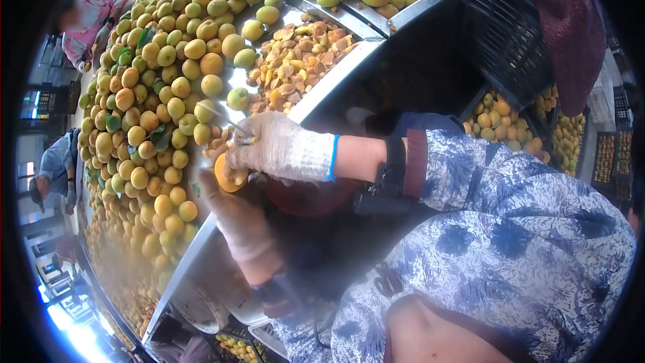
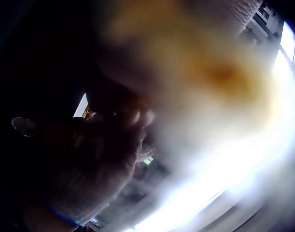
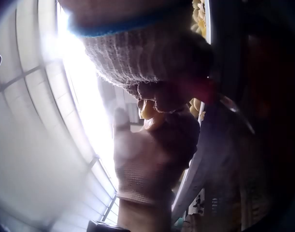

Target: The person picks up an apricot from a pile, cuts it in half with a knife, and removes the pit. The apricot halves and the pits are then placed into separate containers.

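Note:
In the head view my gloved right hand [image 1: 279, 144] grips a small knife [image 1: 220, 115], its thin metal blade pointing away over the fruit pile. That hand's fingertips press at an orange apricot [image 1: 230, 176]. My left hand [image 1: 238, 222], gloved too and blurred, holds the apricot from below with its fingers around the far side. From the right wrist, yellow flesh of the apricot [image 3: 151, 118] shows between the right hand [image 3: 152, 63] and the left hand [image 3: 152, 154]. The left wrist view is dark and blurred, with the right hand's glove [image 2: 94, 179] in shadow.
A large heap of whole apricots [image 1: 154, 107] covers the metal table on the far side. Cut apricot pieces [image 1: 295, 60] lie in a pile beside the metal rim [image 1: 336, 81]. Black crates [image 1: 500, 33] stand at the right. Two other people are at the table's far edge.

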A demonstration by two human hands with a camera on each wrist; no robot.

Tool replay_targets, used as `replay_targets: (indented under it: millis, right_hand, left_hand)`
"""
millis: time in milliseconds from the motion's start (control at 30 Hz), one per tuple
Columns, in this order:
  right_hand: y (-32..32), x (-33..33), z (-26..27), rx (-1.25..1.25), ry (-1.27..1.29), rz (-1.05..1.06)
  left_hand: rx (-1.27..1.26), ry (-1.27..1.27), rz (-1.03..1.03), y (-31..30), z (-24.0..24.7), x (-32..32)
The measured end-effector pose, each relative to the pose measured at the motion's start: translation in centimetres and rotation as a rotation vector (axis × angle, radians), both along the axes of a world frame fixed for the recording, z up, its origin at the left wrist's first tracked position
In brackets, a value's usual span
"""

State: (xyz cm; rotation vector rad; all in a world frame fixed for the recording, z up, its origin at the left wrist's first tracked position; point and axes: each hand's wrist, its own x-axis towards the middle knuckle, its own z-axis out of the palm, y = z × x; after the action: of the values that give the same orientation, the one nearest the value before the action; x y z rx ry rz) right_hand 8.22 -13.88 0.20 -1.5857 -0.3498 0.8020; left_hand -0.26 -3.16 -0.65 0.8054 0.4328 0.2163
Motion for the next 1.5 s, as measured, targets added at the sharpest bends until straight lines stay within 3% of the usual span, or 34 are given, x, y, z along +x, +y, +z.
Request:
replay_targets:
  millis: [33,67,200,300,400,467,500,600,667,800,900,1233,1333,1500]
  right_hand:
    - [0.4,-0.1,-0.3,-0.038,-0.318,-0.047]
    - [0.5,-0.2,-0.4,-0.138,-0.369,-0.021]
    - [0.4,-0.1,-0.3,-0.193,-0.455,0.016]
    - [0.2,-0.1,0.0,-0.171,-0.592,0.015]
    - [0.0,0.2,0.3,-0.162,-0.645,-0.002]
    - [0.3,0.8,1.0,0.436,-0.114,-0.302]
    - [-0.2,1.3,1.4,0.577,0.060,-0.350]
    - [-2.0,2.4,3.7,0.607,0.285,-0.375]
    - [-2.5,2.9,3.6,0.737,0.423,-0.428]
    - [-2.6,2.8,3.7,0.804,0.371,-0.478]
    - [-2.7,2.4,4.3,0.764,0.263,-0.483]
    - [-2.1,1.2,3.3,0.826,0.138,-0.324]
    - [-2.2,0.6,4.0,0.745,-0.078,-0.214]
    - [-2.1,1.5,3.6,0.886,0.212,-0.303]
  left_hand:
    - [-0.038,0.108,-0.019,-0.2,0.0,0.0]
    - [0.187,0.142,0.031,-0.4,-0.1,-0.1]
    - [0.157,0.157,0.029,-0.1,0.4,-0.2]
    - [0.059,0.150,-0.104,1.3,-0.6,-0.5]
    - [0.054,0.204,0.075,-0.1,0.3,-0.1]
    - [0.187,0.263,0.072,-0.1,0.4,-0.1]
    - [0.185,0.264,0.073,-0.1,0.2,-0.2]
    - [0.179,0.226,-0.139,0.7,-0.8,-0.4]
    - [0.240,0.262,-0.132,-0.4,-0.8,-0.1]
    - [0.452,0.268,-0.166,-2.0,-0.4,-0.1]
    - [0.472,0.350,-0.214,-3.0,0.0,0.6]
    - [0.624,0.346,-0.250,-3.8,-0.5,0.4]
    - [0.645,0.323,-0.239,-3.8,-0.7,0.3]
    - [0.807,0.237,-0.209,-3.1,-1.6,-0.7]
